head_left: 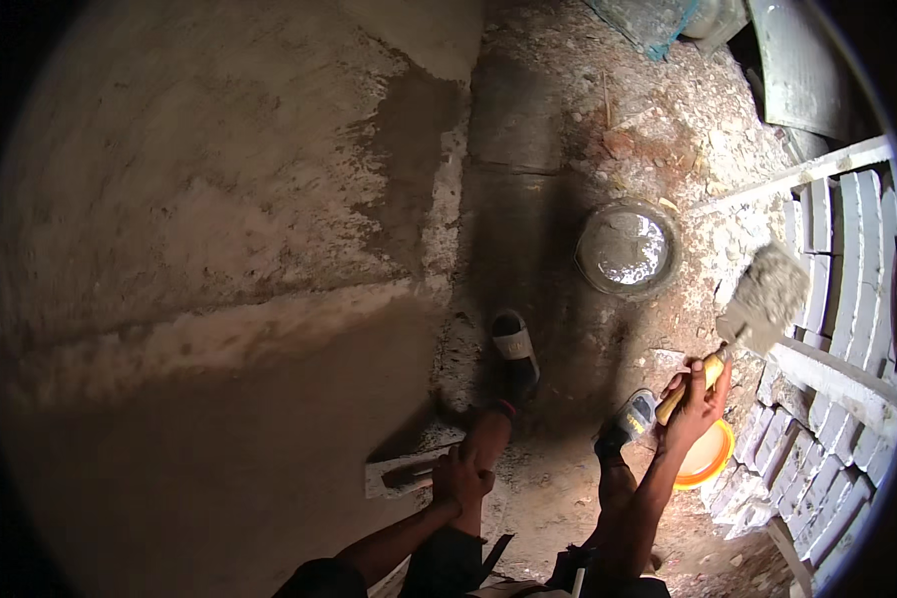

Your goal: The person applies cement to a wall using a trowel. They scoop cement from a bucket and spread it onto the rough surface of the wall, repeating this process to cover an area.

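Most of the left side is taken up by a brownish plastered surface (199, 199), rough in its far part and darker and smoother in its near part. These parts are divided by a pale, uneven ridge (269, 324), and a dark, damp-looking patch (409, 149) is seen at the far right of the surface.

Near the middle, a pale flat float (374, 482) with a dark handle is placed just left of a bare lower leg (488, 439). The left hand (460, 482) is set at the handle's right end, in front of the leg, its fingers bent; whether the handle is gripped cannot be told. Beyond it, a foot is clad in a sandal (513, 344).

Farther right, a round basin (674, 244) is filled with shiny liquid. Nearer, a second sandal (636, 414) is worn on the other foot. By the right hand (698, 394), a trowel (736, 327) is held, the fingers wrapped around its yellowish handle; its blade is covered with grey mortar (775, 289) and pointed toward the far right. Below that hand, an orange-rimmed bucket (729, 453) is partly hidden.

At the far right, whitish slats (847, 269) are stacked, and beyond them a greyish panel (802, 75) is seen.
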Demonstrator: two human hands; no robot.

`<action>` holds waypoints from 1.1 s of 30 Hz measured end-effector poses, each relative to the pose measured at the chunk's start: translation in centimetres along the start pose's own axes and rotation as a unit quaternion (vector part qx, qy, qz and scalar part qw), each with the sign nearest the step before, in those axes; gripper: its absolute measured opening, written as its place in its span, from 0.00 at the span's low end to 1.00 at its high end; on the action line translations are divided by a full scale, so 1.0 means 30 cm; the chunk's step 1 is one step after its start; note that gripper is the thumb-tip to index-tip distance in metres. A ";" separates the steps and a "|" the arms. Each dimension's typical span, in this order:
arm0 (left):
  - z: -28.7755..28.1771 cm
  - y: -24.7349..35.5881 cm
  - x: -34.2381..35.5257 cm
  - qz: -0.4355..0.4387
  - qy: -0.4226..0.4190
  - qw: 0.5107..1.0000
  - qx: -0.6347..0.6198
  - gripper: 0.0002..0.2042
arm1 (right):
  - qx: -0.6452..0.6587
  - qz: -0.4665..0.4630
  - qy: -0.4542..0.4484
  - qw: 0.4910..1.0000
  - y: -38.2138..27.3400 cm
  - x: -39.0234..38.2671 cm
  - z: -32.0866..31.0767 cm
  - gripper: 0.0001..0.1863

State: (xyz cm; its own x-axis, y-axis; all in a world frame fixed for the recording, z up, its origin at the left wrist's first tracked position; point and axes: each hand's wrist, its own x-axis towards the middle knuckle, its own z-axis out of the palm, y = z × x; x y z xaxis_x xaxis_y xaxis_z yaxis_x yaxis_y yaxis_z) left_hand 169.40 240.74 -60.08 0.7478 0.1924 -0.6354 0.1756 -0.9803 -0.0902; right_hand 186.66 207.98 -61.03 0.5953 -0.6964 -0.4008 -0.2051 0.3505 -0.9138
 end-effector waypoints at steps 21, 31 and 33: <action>0.353 -0.263 -0.116 0.010 0.068 0.996 -0.064 0.29 | 0.041 0.111 -0.347 0.930 0.380 -0.945 0.910 0.26; 0.110 -0.008 -0.012 -0.037 0.022 0.994 -0.101 0.32 | -0.129 0.182 -0.223 0.949 1.231 -0.465 0.822 0.12; 0.028 -0.042 -0.001 -0.071 -0.049 0.989 -0.118 0.30 | -0.163 0.216 -0.274 0.923 1.262 -0.592 0.922 0.11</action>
State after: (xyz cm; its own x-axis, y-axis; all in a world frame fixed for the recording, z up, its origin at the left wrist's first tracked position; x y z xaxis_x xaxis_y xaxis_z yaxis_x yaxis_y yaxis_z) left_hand 168.61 241.93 -60.61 0.6409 0.3110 -0.7019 0.4284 -0.9036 -0.0092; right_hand 189.80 250.94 -86.70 0.6881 -0.0838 -0.7208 -0.6850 0.2525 -0.6833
